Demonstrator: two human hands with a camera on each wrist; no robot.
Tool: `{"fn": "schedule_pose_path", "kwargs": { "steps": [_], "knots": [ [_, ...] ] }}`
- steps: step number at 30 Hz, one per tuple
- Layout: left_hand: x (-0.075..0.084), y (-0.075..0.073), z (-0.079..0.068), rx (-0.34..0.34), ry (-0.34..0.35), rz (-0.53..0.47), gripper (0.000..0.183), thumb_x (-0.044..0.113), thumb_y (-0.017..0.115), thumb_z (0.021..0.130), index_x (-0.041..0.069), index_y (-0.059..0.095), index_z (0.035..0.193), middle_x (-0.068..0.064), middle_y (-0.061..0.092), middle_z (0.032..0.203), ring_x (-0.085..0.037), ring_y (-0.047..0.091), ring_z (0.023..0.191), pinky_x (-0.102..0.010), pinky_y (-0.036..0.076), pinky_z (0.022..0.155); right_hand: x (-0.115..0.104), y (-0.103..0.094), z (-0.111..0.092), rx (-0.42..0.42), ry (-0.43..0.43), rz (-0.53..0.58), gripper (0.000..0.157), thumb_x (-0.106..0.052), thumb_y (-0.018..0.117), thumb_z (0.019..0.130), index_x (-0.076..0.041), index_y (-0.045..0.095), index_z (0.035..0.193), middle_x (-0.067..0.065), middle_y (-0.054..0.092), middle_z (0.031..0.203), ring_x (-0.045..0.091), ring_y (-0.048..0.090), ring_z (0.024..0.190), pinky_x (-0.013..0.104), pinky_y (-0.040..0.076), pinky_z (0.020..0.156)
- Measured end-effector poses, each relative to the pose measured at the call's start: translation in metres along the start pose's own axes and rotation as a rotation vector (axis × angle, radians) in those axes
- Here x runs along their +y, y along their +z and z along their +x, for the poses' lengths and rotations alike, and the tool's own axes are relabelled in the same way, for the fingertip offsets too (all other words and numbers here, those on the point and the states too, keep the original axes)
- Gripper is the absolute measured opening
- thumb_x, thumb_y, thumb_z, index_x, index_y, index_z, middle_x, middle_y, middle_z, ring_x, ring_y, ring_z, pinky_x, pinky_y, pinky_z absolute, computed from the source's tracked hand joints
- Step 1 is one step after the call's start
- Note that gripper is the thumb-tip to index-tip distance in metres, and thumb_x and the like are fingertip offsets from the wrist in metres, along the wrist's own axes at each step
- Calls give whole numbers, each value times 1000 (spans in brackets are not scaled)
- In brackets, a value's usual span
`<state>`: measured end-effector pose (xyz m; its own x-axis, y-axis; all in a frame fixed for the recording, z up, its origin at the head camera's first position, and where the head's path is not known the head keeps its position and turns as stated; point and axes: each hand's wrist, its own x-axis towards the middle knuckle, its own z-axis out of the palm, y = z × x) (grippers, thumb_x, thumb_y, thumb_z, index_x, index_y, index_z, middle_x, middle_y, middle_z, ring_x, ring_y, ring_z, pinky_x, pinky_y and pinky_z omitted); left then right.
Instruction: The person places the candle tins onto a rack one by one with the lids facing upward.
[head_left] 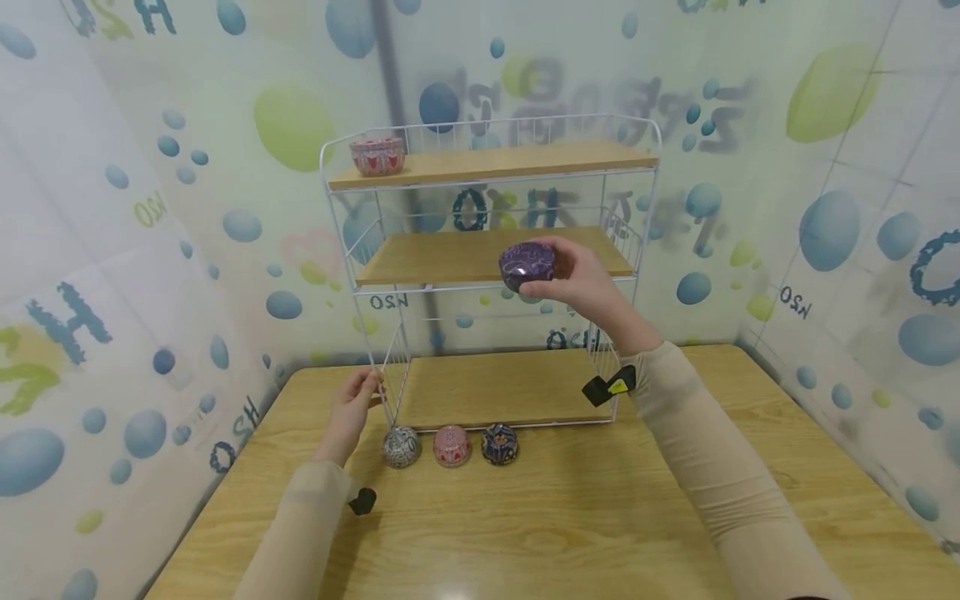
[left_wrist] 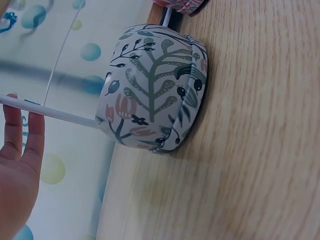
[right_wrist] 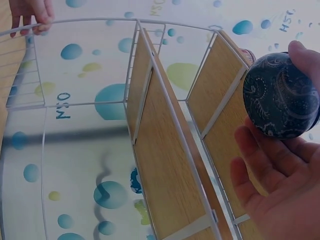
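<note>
Purple tin [head_left: 525, 265] grasped by the fingers of the right hand [head_left: 573, 279], in front of the rack's [head_left: 495, 162] middle shelf [head_left: 435, 258] | rack's left side pinched by the left hand [head_left: 354, 408] | carrying step apparently underway | level, steady grip judged needed next

Long, pale cream sleeves cover the forearms, the left sleeve [head_left: 296, 521] nearer the tabletop's [head_left: 525, 533] left edge, the right sleeve [head_left: 712, 454] nearer its right edge. Fine crosswise creases gather along the right one. The left fingers [left_wrist: 35, 131] and right fingers [right_wrist: 260, 155] are bare. Each wrist carries a small, angular black piece; the right black piece [head_left: 597, 391] bears a bright yellow patch [head_left: 621, 385].
</note>
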<state>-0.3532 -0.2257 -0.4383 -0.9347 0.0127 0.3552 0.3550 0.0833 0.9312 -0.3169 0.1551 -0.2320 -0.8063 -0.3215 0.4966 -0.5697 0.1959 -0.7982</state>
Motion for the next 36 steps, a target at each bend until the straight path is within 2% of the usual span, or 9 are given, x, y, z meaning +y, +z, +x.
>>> {"fn": "schedule_pose_path", "kwargs": {
  "steps": [5, 9, 17, 24, 29, 32, 36],
  "knots": [
    [0, 0, -1, 1, 6, -7, 18, 18, 44, 105, 3, 54, 103, -2, 55, 94, -16, 53, 90, -36, 53, 83, -4, -1, 2, 4, -11, 26, 62, -9, 77, 81, -2, 49, 136, 15, 55, 127, 28, 58, 109, 35, 52, 89],
    [0, -1, -2, -4, 13, -16, 21, 26, 47, 104, 7, 56, 102, -4, 56, 95, -17, 54, 89, -33, 54, 82, -8, -2, 3, 6, -4, 25, 63, -9, 76, 81, -1, 48, 137, 17, 54, 128, 28, 57, 109, 35, 52, 89],
    [-1, -1, -2, -6, 29, -11, 27, 29, 48, 103, 3, 55, 104, 2, 56, 93, -18, 54, 89, -30, 54, 80, -13, -3, 8, 10, -2, 27, 61, -8, 77, 81, -1, 49, 135, 17, 54, 128, 28, 57, 110, 36, 51, 90],
    [0, -2, -2, -13, -5, -18, 21, 22, 45, 104, 4, 55, 104, 1, 57, 94, -21, 54, 91, -34, 53, 84, -19, -4, 11, 31, 10, 20, 64, -9, 78, 80, -4, 48, 136, 15, 54, 128, 27, 58, 110, 38, 52, 90],
    [15, 2, -8, -23, -11, -21, 17, 14, 43, 105, 0, 54, 103, 1, 56, 92, -27, 53, 93, -41, 52, 86, -23, -5, 13, 46, 19, -12, 64, -12, 80, 79, -7, 51, 135, 13, 56, 126, 26, 59, 109, 38, 53, 88],
    [21, 3, -9, -23, -4, -22, 18, 13, 43, 105, -2, 54, 103, 3, 56, 91, -25, 53, 92, -41, 52, 86, -26, -6, 16, 48, 23, -29, 65, -15, 81, 78, -9, 51, 135, 11, 56, 126, 25, 58, 109, 38, 53, 87],
    [8, 2, -4, -15, 16, -27, 29, 19, 45, 105, -9, 51, 108, 3, 55, 92, -18, 53, 90, -34, 53, 83, -30, -8, 20, 44, 34, -41, 69, -15, 82, 78, -10, 49, 138, 10, 55, 128, 24, 58, 110, 37, 52, 89]
  ]
}}
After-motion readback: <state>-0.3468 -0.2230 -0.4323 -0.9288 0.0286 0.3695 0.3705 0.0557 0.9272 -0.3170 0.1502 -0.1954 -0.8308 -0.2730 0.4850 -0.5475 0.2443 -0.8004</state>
